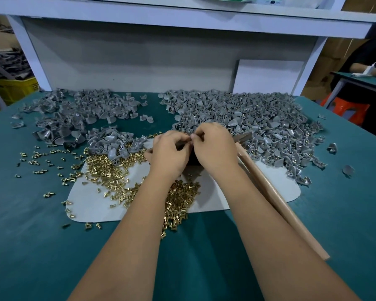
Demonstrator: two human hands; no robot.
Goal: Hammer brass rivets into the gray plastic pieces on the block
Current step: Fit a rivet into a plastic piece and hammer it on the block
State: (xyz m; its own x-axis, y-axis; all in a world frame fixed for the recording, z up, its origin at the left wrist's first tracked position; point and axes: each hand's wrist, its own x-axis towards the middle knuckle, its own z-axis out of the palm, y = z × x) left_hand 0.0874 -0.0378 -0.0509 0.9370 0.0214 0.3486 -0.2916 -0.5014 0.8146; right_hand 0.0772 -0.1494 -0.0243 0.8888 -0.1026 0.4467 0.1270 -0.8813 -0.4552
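Here, my left hand (pixel 168 152) and right hand (pixel 215 148) meet fingertip to fingertip, fingers curled, pinching a small gray plastic piece (pixel 191 139) above the dark block (pixel 192 158), which they mostly hide. The wooden hammer handle (pixel 276 192) lies beside my right forearm. Brass rivets (pixel 109 170) scatter across a pale mat (pixel 91 205) to the left. Heaps of gray pieces (pixel 258 122) cover the green table (pixel 30 235) behind.

Teal table (pixel 30 235), gray plastic pieces (pixel 258 118), brass-gold rivets (pixel 109 170), pale gray mat (pixel 91 205), tan wooden handle (pixel 276 200)
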